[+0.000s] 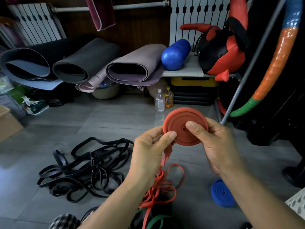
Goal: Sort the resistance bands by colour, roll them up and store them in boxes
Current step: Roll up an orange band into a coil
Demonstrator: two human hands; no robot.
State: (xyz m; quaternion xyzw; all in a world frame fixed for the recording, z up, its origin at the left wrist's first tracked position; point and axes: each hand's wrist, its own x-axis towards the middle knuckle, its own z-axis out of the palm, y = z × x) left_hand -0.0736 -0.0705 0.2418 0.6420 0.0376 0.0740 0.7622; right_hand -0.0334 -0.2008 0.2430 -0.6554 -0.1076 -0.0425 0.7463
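Both my hands hold a flat coil of red resistance band in mid-air over the floor. My right hand pinches the coil's centre with its thumb on the face. My left hand grips the coil's left rim, and the band's loose tail hangs beneath it. That tail runs down to a loose heap of red bands on the floor. A tangle of black bands lies to the left. A rolled blue band rests on the floor at the right. Green bands show at the bottom edge.
A cardboard box stands at the far left. Rolled yoga mats, a blue foam roller and a red-black bag fill a low shelf behind. Two bottles stand on the grey tile floor. A metal rack leg slants at right.
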